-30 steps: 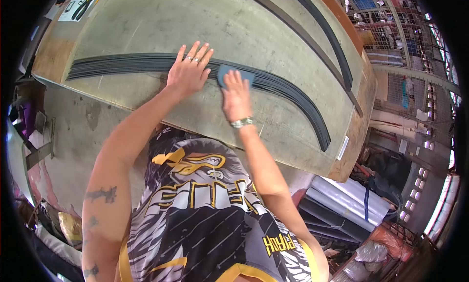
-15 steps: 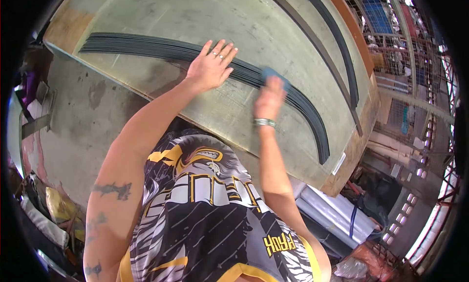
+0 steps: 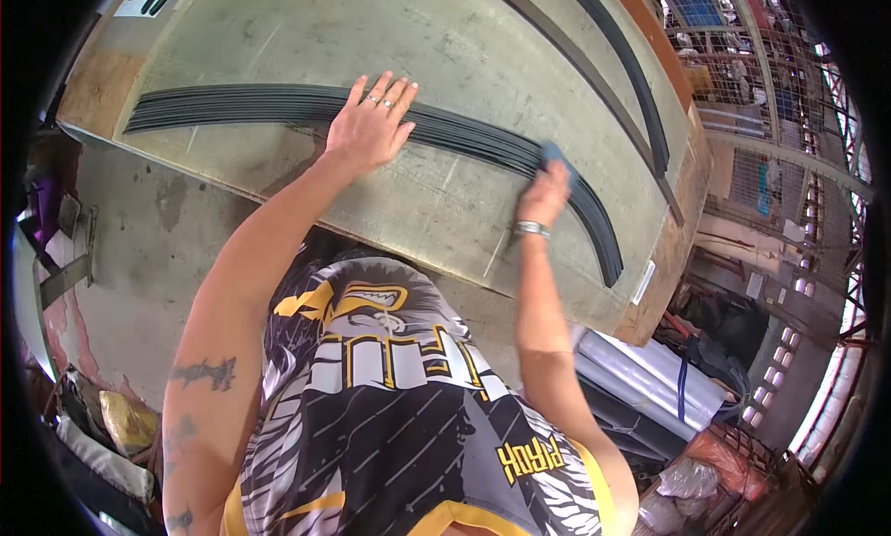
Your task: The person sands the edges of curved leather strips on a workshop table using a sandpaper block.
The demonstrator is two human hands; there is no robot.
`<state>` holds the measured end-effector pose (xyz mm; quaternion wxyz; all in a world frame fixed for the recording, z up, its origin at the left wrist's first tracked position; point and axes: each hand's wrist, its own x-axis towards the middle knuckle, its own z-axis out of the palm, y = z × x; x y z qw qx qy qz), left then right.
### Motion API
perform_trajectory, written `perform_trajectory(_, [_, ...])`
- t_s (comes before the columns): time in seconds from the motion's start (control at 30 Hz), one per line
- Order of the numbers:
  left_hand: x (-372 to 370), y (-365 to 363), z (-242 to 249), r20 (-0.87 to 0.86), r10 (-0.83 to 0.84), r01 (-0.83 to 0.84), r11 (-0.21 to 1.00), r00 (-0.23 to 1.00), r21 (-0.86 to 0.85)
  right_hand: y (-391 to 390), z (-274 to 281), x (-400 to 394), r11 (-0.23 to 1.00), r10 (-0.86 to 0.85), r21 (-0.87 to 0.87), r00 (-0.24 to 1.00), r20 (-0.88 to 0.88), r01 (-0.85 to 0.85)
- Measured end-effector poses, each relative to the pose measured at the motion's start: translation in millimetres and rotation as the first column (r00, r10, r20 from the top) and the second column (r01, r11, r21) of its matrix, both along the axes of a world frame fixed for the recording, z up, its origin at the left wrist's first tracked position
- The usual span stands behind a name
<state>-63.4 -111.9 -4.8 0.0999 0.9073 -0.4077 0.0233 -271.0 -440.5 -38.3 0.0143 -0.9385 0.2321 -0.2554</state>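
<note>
A bundle of thin dark grey strips (image 3: 232, 105) lies side by side across the table (image 3: 306, 30), looking curved in this wide view. My left hand (image 3: 369, 123) rests flat on the strips left of their middle, fingers spread, with rings on it. Toward their right end, my right hand (image 3: 545, 194) is closed on a small blue-grey pad (image 3: 555, 153), blurred by motion, right over the strips. Whether the pad is a sponge or a block I cannot tell.
Along the table's far side run a long dark bar (image 3: 575, 58) and another dark strip bundle (image 3: 624, 49). A small white label (image 3: 643, 283) sits near the right edge. Silver rolls (image 3: 654, 378) lie below that corner, and a wire mesh rack (image 3: 724, 81) stands beyond.
My right hand has slid with the pad to the right along the strips. My left hand stays flat on them. The whole view has shifted slightly.
</note>
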Motion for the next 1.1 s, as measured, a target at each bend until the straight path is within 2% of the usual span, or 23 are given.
perform_trajectory(0.03, [1.3, -0.9, -0.6, 0.008, 0.006, -0.006, 1.000, 1.000, -0.011, -35.2, 12.3, -16.7, 0.995, -0.020, 0.098, 0.995, 0.095, 0.010])
perform_trajectory(0.07, [1.9, 0.0, -1.2, 0.014, 0.017, -0.017, 1.000, 1.000, -0.020, -60.8, 9.6, -27.6, 0.942, -0.224, 0.279, 0.968, 0.113, 0.186])
perform_trajectory(0.1, [0.6, 1.7, 0.8, 0.020, 0.031, -0.031, 0.999, 0.999, -0.020, -88.5, -12.9, -29.3, 0.897, -0.438, 0.077, 0.898, 0.034, 0.435])
perform_trajectory(0.17, [0.6, -1.0, 6.3, 0.034, 0.038, -0.037, 0.999, 0.999, -0.019, -15.9, 28.9, 24.9, 0.742, -0.490, 0.448, 0.860, -0.145, 0.498])
perform_trajectory(0.2, [2.2, -3.3, -2.3, 0.089, 0.050, -0.043, 0.996, 0.995, -0.083, 27.8, 16.3, 37.4, 0.872, -0.303, 0.376, 0.949, -0.092, 0.314])
perform_trajectory(0.23, [9.0, -7.8, -3.3, 0.101, 0.054, -0.047, 0.996, 0.993, -0.074, 70.8, 3.0, 49.7, 0.953, -0.081, 0.289, 0.995, -0.053, 0.093])
perform_trajectory(0.27, [13.7, -11.3, -4.1, 0.110, 0.055, -0.049, 0.997, 0.992, -0.060, 114.2, -9.6, 62.2, 0.971, 0.136, 0.204, 0.990, -0.034, -0.127])
perform_trajectory(0.3, [16.3, -13.4, -4.8, 0.117, 0.052, -0.047, 0.998, 0.992, -0.045, 147.6, -0.8, 61.9, 0.959, 0.280, 0.009, 0.946, -0.166, -0.282])
perform_trajectory(0.4, [17.3, -16.4, -5.4, 0.154, 0.040, -0.031, 0.998, 0.987, -0.060, 86.2, 5.0, 27.1, 0.982, 0.191, 0.041, 0.964, -0.183, -0.187])
perform_trajectory(0.43, [16.3, -12.5, -6.8, 0.160, 0.048, -0.037, 0.997, 0.986, -0.070, 36.2, -0.6, 4.8, 0.996, 0.083, -0.002, 0.984, -0.160, -0.084])
perform_trajectory(0.5, [15.4, -11.6, -7.1, 0.170, 0.051, -0.034, 0.994, 0.984, -0.105, -42.4, 6.5, -30.4, 0.948, -0.186, 0.233, 0.971, -0.147, 0.217])
perform_trajectory(0.57, [16.1, -11.6, -7.9, 0.184, 0.051, -0.022, 0.988, 0.982, -0.155, -86.5, -10.8, -37.3, 0.870, -0.462, 0.159, 0.884, -0.070, 0.467])
perform_trajectory(0.6, [17.1, -12.5, -3.7, 0.139, 0.045, -0.030, 0.994, 0.989, -0.108, -85.3, -28.0, -25.6, 0.859, -0.499, 0.122, 0.867, -0.019, 0.497])
perform_trajectory(0.63, [16.8, -14.4, -4.4, 0.131, 0.049, -0.039, 0.996, 0.990, -0.078, -27.2, 22.5, 13.2, 0.738, -0.549, 0.380, 0.823, -0.142, 0.558])
perform_trajectory(0.67, [18.3, -16.0, -5.4, 0.124, 0.053, -0.047, 0.998, 0.991, -0.049, -11.3, -24.0, 26.6, 0.911, -0.284, 0.339, 0.954, 0.098, 0.237])
perform_trajectory(0.7, [19.3, -17.6, -7.3, 0.116, 0.057, -0.055, 0.998, 0.992, -0.018, 64.9, 14.6, 56.2, 0.983, -0.181, -0.008, 0.973, -0.143, 0.182])
perform_trajectory(0.73, [18.5, -15.3, -1.4, 0.118, 0.038, -0.039, 0.999, 0.992, 0.003, 109.9, -5.7, 67.6, 0.999, 0.027, -0.021, 0.998, -0.051, -0.028])
perform_trajectory(0.77, [16.0, -14.6, -1.0, 0.113, 0.035, -0.037, 0.999, 0.993, 0.014, 149.1, -2.5, 71.1, 0.974, 0.219, 0.067, 0.974, -0.061, -0.215])
perform_trajectory(0.83, [17.4, -13.2, 1.1, 0.116, 0.028, -0.032, 0.999, 0.993, 0.033, 137.3, 4.9, 59.1, 0.914, 0.401, 0.124, 0.907, -0.128, -0.387])
perform_trajectory(0.9, [20.8, -14.3, 0.7, 0.105, 0.029, -0.033, 0.999, 0.994, 0.042, 70.1, 17.0, 25.6, 0.989, 0.139, -0.008, 0.955, -0.264, -0.146])
perform_trajectory(0.97, [18.3, -15.8, -0.1, 0.090, 0.037, -0.040, 0.998, 0.995, 0.038, -41.3, -20.7, -31.9, 0.998, -0.022, -0.064, 0.989, -0.144, 0.013])
perform_trajectory(1.03, [18.8, -14.1, 0.3, 0.086, 0.042, -0.045, 0.998, 0.995, 0.038, -67.7, 1.9, -42.8, 0.936, -0.339, 0.058, 0.934, -0.118, 0.347])
perform_trajectory(1.1, [17.9, -12.6, 1.0, 0.081, 0.046, -0.051, 0.997, 0.996, 0.056, -52.3, -6.3, -8.2, 0.890, -0.341, 0.294, 0.937, -0.081, 0.349])
